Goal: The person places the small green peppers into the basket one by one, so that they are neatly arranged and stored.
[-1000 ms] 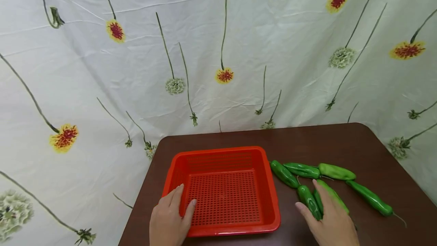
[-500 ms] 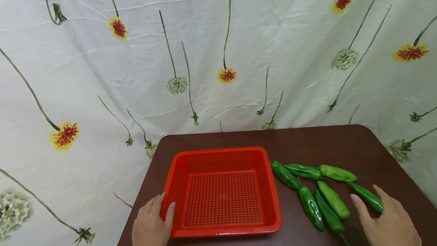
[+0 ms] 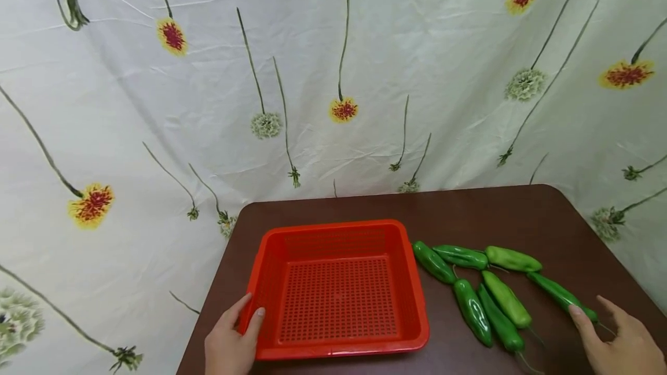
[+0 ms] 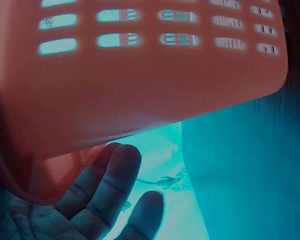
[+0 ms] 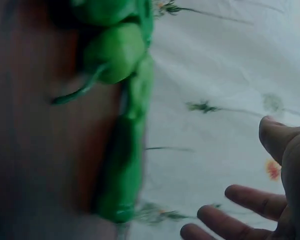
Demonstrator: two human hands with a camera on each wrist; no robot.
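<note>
A red plastic basket (image 3: 333,353) with a grid floor stands on the table. At its left rim is my left hand (image 3: 229,337), thumb over the inside and fingers along the outer wall, holding it. The left wrist view shows the basket's slotted side (image 4: 140,85) close above the fingers of that hand (image 4: 90,205). My right hand (image 3: 620,337) is spread beside the stem end of a long green pepper (image 3: 557,291). Seen from the right wrist, the hand (image 5: 294,172) stays apart from that pepper (image 5: 121,170), with nothing in its grasp.
Between basket and right hand lie several more green peppers, among them a dark one (image 3: 472,311) and a lighter one (image 3: 506,300). The brown table (image 3: 443,213) has rounded back corners. A white flowered cloth (image 3: 312,149) hangs behind it.
My right hand has moved right, from above the middle peppers to the far-right one. My left hand has shifted left from over the basket onto its left rim. The peppers lie as before.
</note>
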